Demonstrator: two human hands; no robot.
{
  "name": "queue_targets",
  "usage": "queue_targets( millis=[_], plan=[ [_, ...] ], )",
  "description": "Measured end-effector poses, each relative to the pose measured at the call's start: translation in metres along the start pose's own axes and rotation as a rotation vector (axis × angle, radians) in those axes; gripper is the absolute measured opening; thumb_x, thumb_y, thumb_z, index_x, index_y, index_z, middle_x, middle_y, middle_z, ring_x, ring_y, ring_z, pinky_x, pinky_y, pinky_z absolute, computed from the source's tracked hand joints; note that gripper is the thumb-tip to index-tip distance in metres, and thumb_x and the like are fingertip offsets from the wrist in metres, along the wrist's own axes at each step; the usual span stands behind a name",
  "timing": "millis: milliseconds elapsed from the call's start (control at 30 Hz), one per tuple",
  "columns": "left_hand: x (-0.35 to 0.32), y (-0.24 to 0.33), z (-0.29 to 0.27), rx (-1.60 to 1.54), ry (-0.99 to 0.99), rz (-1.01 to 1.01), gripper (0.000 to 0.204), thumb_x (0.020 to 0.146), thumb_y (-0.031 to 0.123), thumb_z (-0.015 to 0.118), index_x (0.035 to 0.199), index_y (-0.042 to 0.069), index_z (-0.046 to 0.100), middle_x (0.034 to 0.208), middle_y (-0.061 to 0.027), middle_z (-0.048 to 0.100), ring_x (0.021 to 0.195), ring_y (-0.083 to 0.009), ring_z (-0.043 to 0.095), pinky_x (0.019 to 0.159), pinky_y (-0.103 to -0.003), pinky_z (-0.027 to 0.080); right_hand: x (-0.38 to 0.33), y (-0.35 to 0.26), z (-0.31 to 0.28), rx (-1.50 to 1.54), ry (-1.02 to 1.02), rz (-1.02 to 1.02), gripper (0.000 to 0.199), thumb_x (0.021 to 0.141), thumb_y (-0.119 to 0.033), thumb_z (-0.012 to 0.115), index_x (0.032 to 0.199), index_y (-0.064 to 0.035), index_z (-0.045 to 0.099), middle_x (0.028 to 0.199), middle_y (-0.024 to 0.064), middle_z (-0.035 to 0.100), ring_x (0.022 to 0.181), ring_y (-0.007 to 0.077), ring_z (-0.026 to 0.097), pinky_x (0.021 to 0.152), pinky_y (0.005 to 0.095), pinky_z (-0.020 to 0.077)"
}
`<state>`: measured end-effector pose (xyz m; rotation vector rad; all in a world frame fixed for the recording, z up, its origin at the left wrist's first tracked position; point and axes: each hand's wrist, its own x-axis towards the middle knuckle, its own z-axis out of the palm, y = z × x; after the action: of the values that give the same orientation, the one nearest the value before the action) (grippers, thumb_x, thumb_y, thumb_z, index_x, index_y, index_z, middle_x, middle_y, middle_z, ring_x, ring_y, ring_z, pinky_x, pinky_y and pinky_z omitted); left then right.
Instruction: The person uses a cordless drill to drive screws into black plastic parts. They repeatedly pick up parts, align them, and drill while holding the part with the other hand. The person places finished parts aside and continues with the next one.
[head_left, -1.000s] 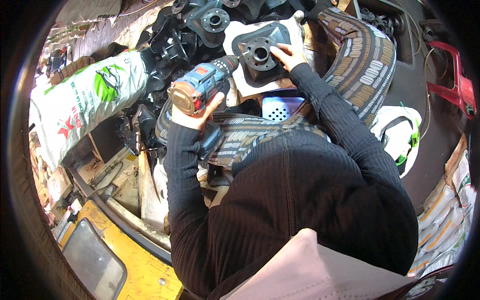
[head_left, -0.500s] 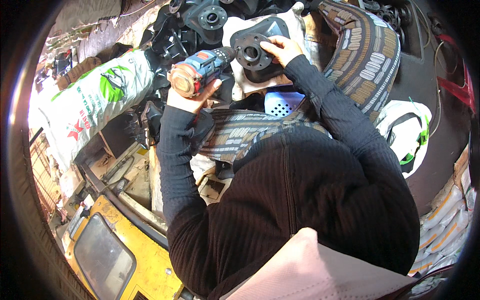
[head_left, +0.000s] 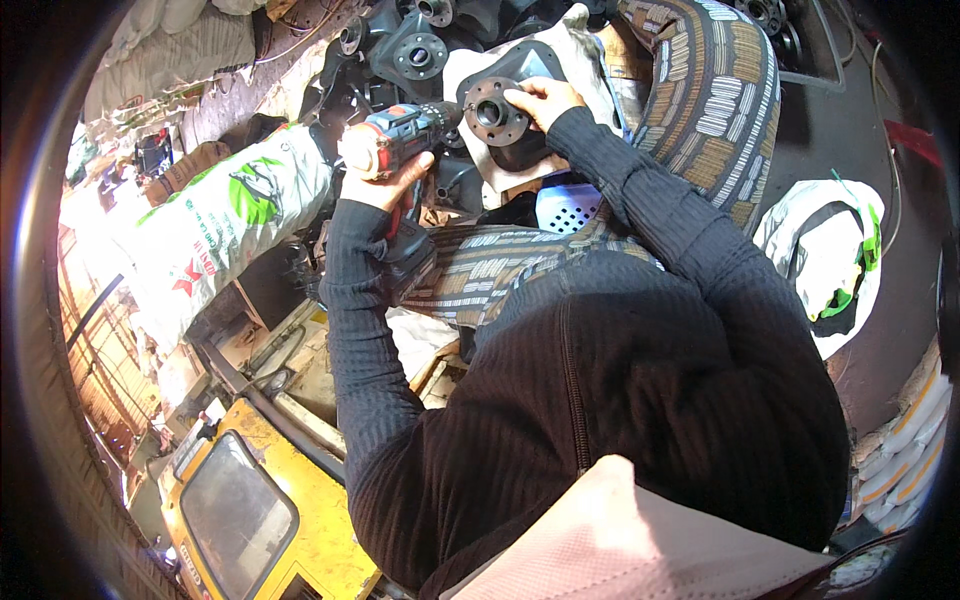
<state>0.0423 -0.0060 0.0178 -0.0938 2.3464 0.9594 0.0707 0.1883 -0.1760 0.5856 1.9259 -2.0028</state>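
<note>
My left hand (head_left: 388, 183) is wrapped round the handle of a blue and red cordless drill (head_left: 395, 133). The drill's black chuck points right, close beside a black part with a round flange (head_left: 508, 122). This flange has a ring of small holes around a raised hollow centre, and a wider squarish base shows behind it. Fingers of my right hand (head_left: 547, 103) grip the flange at its upper right edge. The part rests against a pale cloth-like sheet (head_left: 585, 52) between my legs. Whether the drill's tip touches the flange cannot be made out.
Several similar black flanged parts (head_left: 418, 57) are piled beyond the drill. A blue-violet perforated basket (head_left: 568, 208) sits close to my lap. A white and green sack (head_left: 250, 200) lies at left, an open white bag (head_left: 835, 265) at right, and a yellow machine panel (head_left: 255, 500) lower left.
The view has shifted slightly. The drill and flange stay close together, and the flange now faces slightly differently. Both hands keep their holds.
</note>
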Motion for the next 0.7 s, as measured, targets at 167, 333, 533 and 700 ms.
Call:
queue_targets(
  millis=[167,333,533,700],
  plan=[
    [0.0,0.005,0.001,0.024,-0.005,0.028,0.051,0.075,0.02,0.075,0.118,0.007,0.05,0.085,-0.0016,0.062,0.049,-0.0072,0.05,0.038,-0.023,0.039,0.001,0.0,0.001,-0.038,0.016,-0.028,0.036,0.08,-0.036,0.065,0.098,-0.0046,0.065,0.073,0.0025,0.063,0.057,0.008,0.054,0.054,0.0221,0.0459],
    [0.006,0.001,0.0,0.036,-0.027,0.196,0.053,0.074,0.012,0.074,0.119,0.006,0.049,0.091,-0.0029,0.062,0.061,-0.0095,0.056,0.048,-0.024,0.046,-0.002,0.002,0.0,-0.026,0.018,0.015,0.036,0.08,-0.036,0.065,0.099,-0.0053,0.066,0.076,0.0036,0.065,0.063,0.0095,0.058,0.059,0.0239,0.0474],
    [0.02,-0.009,-0.003,0.411,-0.069,0.291,0.054,0.068,0.01,0.073,0.117,0.005,0.051,0.099,-0.0069,0.057,0.082,-0.0142,0.053,0.067,-0.027,0.042,-0.002,0.017,0.001,-0.155,0.175,-0.133,0.035,0.076,-0.036,0.068,0.097,-0.0072,0.066,0.079,0.0044,0.066,0.069,0.0124,0.062,0.065,0.0254,0.0484],
    [0.031,-0.018,-0.016,0.474,-0.158,0.208,0.063,0.069,0.028,0.076,0.121,0.006,0.048,0.12,-0.0126,0.053,0.112,-0.0243,0.05,0.098,-0.033,0.037,0.002,0.025,0.003,-0.17,0.159,-0.007,0.032,0.072,-0.035,0.07,0.09,-0.0094,0.066,0.08,0.0055,0.064,0.075,0.0181,0.061,0.07,0.0308,0.0477]
  ],
)
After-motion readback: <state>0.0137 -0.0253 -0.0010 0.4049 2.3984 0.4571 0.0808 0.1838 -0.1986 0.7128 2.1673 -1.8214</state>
